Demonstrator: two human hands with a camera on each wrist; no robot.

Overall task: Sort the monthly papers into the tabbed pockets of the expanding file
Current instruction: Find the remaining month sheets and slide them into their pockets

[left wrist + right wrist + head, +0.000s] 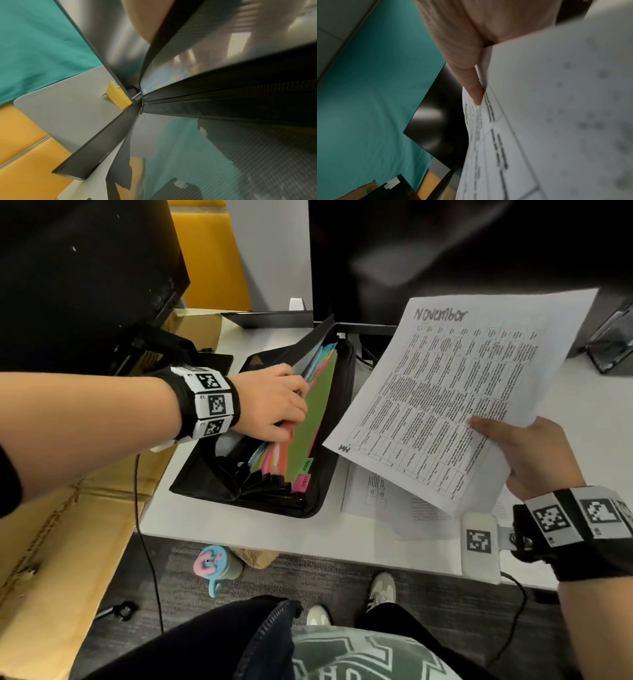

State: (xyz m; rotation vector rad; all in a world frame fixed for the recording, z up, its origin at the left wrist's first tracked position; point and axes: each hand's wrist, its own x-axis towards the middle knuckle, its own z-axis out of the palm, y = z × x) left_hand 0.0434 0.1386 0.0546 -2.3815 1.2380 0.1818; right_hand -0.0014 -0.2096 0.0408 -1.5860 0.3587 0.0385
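Right hand (534, 453) pinches one "November" sheet (455, 392) above the desk (239, 522), left hand (270, 402) fingers curled into the pockets of one open expanding file (274, 494), two tabs readable (NOV, DEC), more papers (394, 501) under the sheet.

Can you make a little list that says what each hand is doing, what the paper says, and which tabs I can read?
left hand: fingers tucked among the dividers of the file, spreading them
right hand: holds the sheet above the table
sheet heading: November
tabs readable: NOV, DEC
also on table: more papers under the sheet
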